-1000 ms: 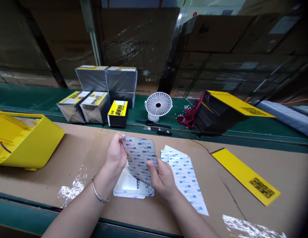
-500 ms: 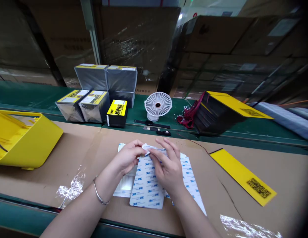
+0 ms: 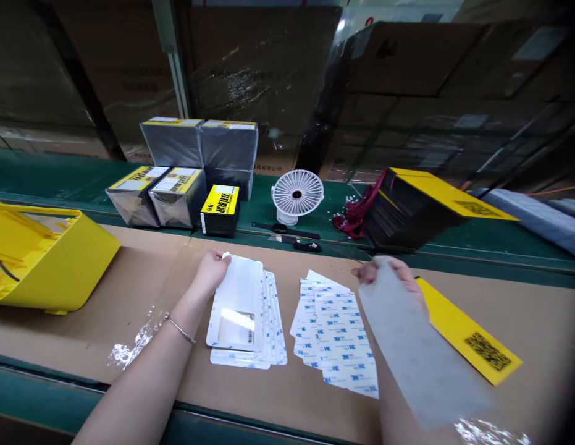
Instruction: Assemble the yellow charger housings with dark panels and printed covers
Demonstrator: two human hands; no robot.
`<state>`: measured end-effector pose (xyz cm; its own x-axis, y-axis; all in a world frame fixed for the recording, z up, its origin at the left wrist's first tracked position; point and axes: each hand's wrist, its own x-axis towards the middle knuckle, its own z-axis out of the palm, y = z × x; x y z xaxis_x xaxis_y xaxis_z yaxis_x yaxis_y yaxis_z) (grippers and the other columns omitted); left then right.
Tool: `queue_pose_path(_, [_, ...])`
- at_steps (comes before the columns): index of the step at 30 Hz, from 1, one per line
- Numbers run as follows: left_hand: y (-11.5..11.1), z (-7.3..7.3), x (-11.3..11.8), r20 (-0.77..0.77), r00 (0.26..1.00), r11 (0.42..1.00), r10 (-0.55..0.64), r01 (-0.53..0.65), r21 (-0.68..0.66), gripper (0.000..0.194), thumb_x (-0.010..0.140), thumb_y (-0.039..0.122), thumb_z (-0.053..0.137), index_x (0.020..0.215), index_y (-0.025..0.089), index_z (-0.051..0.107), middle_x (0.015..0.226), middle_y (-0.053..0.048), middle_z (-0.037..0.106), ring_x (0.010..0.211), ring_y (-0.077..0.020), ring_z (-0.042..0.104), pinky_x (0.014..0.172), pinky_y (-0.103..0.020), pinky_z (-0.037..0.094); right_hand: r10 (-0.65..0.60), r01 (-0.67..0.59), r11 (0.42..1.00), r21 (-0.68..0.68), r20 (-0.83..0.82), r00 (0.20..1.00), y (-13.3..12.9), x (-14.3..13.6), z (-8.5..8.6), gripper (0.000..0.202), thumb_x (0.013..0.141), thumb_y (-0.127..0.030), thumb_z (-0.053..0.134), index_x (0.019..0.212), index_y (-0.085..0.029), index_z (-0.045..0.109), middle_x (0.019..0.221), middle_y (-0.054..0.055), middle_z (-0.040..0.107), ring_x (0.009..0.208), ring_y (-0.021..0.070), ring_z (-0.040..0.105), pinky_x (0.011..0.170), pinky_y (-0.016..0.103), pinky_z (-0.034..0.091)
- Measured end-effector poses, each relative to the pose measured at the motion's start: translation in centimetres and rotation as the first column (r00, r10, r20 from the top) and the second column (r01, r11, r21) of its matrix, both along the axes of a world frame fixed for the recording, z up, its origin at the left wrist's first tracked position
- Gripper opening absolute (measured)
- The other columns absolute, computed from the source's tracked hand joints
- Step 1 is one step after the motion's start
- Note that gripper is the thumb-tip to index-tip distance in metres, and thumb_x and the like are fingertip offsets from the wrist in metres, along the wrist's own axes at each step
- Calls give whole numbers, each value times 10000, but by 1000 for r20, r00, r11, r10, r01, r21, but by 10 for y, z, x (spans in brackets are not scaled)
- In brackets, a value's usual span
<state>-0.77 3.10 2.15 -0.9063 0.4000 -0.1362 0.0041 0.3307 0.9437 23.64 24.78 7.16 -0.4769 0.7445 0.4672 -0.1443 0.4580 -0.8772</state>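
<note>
My left hand (image 3: 212,272) pinches the top left corner of a white panel (image 3: 238,287) with a clear window near its lower end. The panel lies over other white pieces (image 3: 275,327) printed with blue 3M marks, which show along its right and lower edges. On the right, my right hand (image 3: 401,278) is closed on the upper end of a peeled backing sheet (image 3: 421,355), greyish and smeared by motion, hanging down toward me. Between the hands, several 3M-printed backing sheets (image 3: 345,340) lie fanned out on the cardboard.
A yellow plastic housing (image 3: 83,266) stands at the left. Wrapped boxes (image 3: 176,194), a black-and-yellow box (image 3: 220,210), a white fan (image 3: 296,194) and a watch (image 3: 282,229) line the back. A yellow QR-code panel (image 3: 463,327) lies right, before a panel stack (image 3: 407,210).
My hands have moved apart. The backing sheet has come off the panel and gone right with my right hand, while my left hand keeps the panel at the left.
</note>
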Motion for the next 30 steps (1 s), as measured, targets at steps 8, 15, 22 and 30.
queue_pose_path(8, [-14,15,2,-496,862,931,-104,-91,-353,247,671,356,620,840,176,624,975,-181,584,1075,-403,431,901,-544,322,-66,-225,921,317,698,713,-20,-8,-11,319,810,-162,427,999,-248,670,1088,70,628,1050,276,527,880,496,419])
queue_pose_path(15, [-11,43,-35,-717,659,902,-227,-136,-410,585,806,313,488,1345,164,321,1404,-127,326,1304,-312,216,1057,-477,227,-163,-187,904,384,716,678,-23,-14,-14,210,817,-275,493,893,-231,684,955,60,679,890,247,600,733,393,480])
queue_pose_path(22, [-2,50,-81,-708,539,851,-456,33,-524,709,695,222,597,1354,203,335,1452,-80,283,1349,-329,140,1063,-534,180,-145,-235,919,318,824,548,-24,-16,-27,165,734,-215,565,793,-251,715,852,66,699,733,245,637,589,343,467])
queue_pose_path(30, [-15,77,-47,-828,510,972,-232,83,-221,181,764,157,472,841,195,631,913,-82,623,960,-242,545,894,-375,407,-223,-70,917,393,650,726,-32,-22,-19,251,810,-300,522,1007,-235,664,886,70,668,835,239,611,721,390,478])
